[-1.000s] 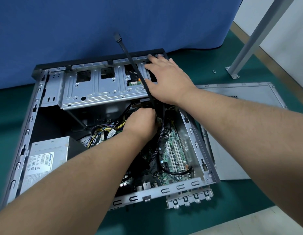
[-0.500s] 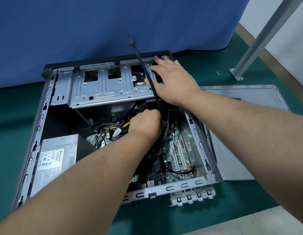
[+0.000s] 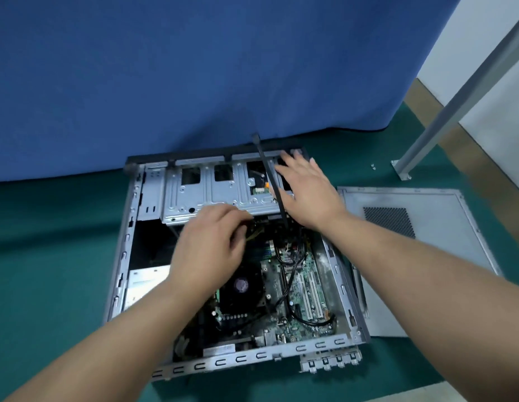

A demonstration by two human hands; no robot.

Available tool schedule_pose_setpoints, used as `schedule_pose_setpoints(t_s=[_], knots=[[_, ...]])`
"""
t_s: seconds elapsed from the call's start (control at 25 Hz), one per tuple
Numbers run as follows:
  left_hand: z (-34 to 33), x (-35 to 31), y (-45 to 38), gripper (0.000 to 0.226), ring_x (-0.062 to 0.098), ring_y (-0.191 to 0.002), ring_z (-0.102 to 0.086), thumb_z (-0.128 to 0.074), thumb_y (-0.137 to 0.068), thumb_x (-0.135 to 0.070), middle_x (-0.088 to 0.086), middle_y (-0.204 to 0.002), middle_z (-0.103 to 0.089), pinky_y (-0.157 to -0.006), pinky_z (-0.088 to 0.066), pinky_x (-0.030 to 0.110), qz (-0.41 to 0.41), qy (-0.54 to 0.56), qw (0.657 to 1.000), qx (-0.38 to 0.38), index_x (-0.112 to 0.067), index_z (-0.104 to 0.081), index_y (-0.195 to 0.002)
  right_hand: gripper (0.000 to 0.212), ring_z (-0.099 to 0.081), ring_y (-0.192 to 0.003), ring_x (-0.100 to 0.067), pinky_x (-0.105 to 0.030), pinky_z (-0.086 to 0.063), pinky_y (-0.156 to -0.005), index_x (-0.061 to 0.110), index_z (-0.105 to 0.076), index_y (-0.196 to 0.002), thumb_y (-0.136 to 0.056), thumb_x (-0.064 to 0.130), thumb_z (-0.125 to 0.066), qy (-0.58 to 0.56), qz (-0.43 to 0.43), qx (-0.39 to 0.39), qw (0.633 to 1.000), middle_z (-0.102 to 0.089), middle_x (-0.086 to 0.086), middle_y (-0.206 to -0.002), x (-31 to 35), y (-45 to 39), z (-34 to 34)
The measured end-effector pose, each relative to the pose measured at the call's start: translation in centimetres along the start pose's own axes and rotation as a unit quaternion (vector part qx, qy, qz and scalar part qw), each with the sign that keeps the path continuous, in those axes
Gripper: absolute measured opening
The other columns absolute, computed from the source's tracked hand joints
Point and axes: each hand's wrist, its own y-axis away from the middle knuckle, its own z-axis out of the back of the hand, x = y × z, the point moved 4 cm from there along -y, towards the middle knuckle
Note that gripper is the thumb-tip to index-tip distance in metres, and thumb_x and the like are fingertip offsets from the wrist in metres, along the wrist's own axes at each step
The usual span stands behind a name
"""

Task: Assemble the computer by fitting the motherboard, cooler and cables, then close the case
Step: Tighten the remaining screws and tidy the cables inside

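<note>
Since the earlier frames, left hand (image 3: 211, 250) has risen from beside the motherboard (image 3: 298, 285) toward the drive cage (image 3: 217, 195), fingers curled on yellow wiring (image 3: 253, 235); whether it grips is unclear. Right hand (image 3: 306, 192) lies flat, fingers straight, on the cage beside an upright black cable (image 3: 269, 175). Risk: tugging wiring could strain connectors on the motherboard seated in the case (image 3: 339, 274), and the loose cable may snag.
</note>
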Motion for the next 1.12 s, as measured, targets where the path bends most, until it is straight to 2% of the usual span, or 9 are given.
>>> schedule_pose_setpoints(t_s=[0.16, 0.32, 0.44, 0.56, 0.6, 0.76, 0.88, 1.0, 1.12], knots=[[-0.2, 5.2, -3.3, 0.053, 0.02, -0.159, -0.009, -0.028, -0.107, -0.055, -0.015, -0.169, -0.014, -0.127, -0.014, 0.045, 0.101, -0.104, 0.978, 0.152, -0.046, -0.023, -0.159, 0.053, -0.006, -0.158, -0.019, -0.042, -0.004, -0.128, 0.021, -0.036, -0.156, -0.106, 0.038, -0.039, 0.008, -0.006, 0.015, 1.0, -0.015, 0.002, -0.17, 0.3, 0.3, 0.4], [-1.7, 6.5, -3.0, 0.056, 0.013, -0.155, 0.021, 0.004, -0.101, -0.063, -0.022, -0.167, 0.017, -0.126, 0.011, 0.04, 0.098, -0.115, 0.964, 0.219, -0.056, 0.011, -0.156, 0.051, 0.0, -0.158, -0.018, -0.043, -0.001, -0.128, 0.018, -0.035, -0.158, -0.106, 0.019, -0.038, -0.032, -0.031, 0.07, 0.997, -0.01, 0.003, -0.171, 1.1, 0.2, 1.5], [-1.5, 6.6, -3.1, 0.056, 0.013, -0.153, 0.026, 0.007, -0.1, -0.063, -0.022, -0.166, 0.021, -0.125, 0.014, 0.041, 0.101, -0.112, 0.964, 0.221, -0.056, 0.016, -0.155, 0.048, 0.002, -0.157, -0.016, -0.04, 0.004, -0.127, 0.021, -0.048, -0.151, -0.106, 0.008, -0.038, -0.247, -0.16, 0.101, 0.95, -0.015, 0.006, -0.169, 1.3, 1.0, 2.4], [-1.3, 6.6, -3.3, 0.057, 0.014, -0.154, 0.025, 0.007, -0.1, -0.062, -0.02, -0.166, 0.021, -0.125, 0.014, 0.042, 0.101, -0.115, 0.96, 0.233, -0.053, 0.015, -0.156, 0.048, -0.042, -0.143, -0.013, -0.033, -0.027, -0.121, 0.025, -0.058, -0.14, -0.099, 0.004, -0.044, -0.451, -0.257, 0.077, 0.851, -0.051, 0.006, -0.152, 1.7, 2.2, 4.3], [-1.4, 6.6, -3.3, 0.058, 0.015, -0.154, 0.025, 0.007, -0.1, -0.062, -0.02, -0.166, 0.021, -0.125, 0.015, 0.042, 0.102, -0.113, 0.96, 0.236, -0.053, 0.015, -0.156, 0.043, -0.057, -0.128, -0.015, -0.028, -0.04, -0.107, 0.025, -0.06, -0.135, -0.098, 0.007, -0.049, -0.469, -0.252, 0.071, 0.844, -0.064, 0.008, -0.138, 2.1, 2.2, 5.2], [-1.1, 6.6, -3.7, 0.057, 0.015, -0.152, 0.028, 0.004, -0.101, -0.062, -0.019, -0.166, 0.023, -0.124, 0.016, 0.043, 0.101, -0.096, 0.953, 0.268, -0.052, 0.016, -0.156, 0.019, -0.071, -0.09, -0.018, -0.027, -0.048, -0.074, 0.034, -0.062, -0.119, -0.1, 0.036, -0.059, -0.404, -0.227, 0.024, 0.886, -0.078, 0.008, -0.097, 3.5, 0.3, 8.5], [-0.8, 6.8, -4.0, 0.057, 0.017, -0.155, 0.022, -0.01, -0.105, -0.06, -0.016, -0.169, 0.016, -0.125, 0.013, 0.045, 0.103, -0.065, 0.949, 0.29, -0.05, 0.004, -0.16, 0.013, -0.058, -0.056, -0.013, -0.026, -0.045, -0.055, 0.026, -0.063, -0.109, -0.103, 0.033, -0.054, -0.361, -0.246, -0.002, 0.9, -0.077, 0.012, -0.083, 3.4, -0.4, 9.1], [0.1, 5.1, -4.1, 0.051, 0.024, -0.159, -0.008, -0.042, -0.107, -0.043, -0.007, -0.169, -0.023, -0.127, -0.007, 0.045, 0.134, 0.063, 0.969, 0.196, -0.032, -0.038, -0.157, 0.016, -0.059, -0.064, -0.013, -0.029, -0.052, -0.063, 0.015, -0.068, -0.095, -0.099, 0.03, -0.065, -0.351, -0.298, 0.041, 0.887, -0.074, 0.002, -0.085, 2.3, 0.8, 7.8], [0.4, 0.8, -2.9, 0.031, 0.012, -0.117, -0.059, -0.057, -0.103, -0.028, -0.002, -0.129, -0.066, -0.101, -0.044, 0.025, 0.175, 0.238, 0.951, 0.092, -0.021, -0.064, -0.133, 0.01, -0.061, -0.057, -0.009, -0.023, -0.053, -0.058, 0.012, -0.065, -0.092, -0.098, 0.019, -0.069, -0.419, -0.331, 0.08, 0.842, -0.067, -0.009, -0.082, 2.1, 2.8, 6.5]])
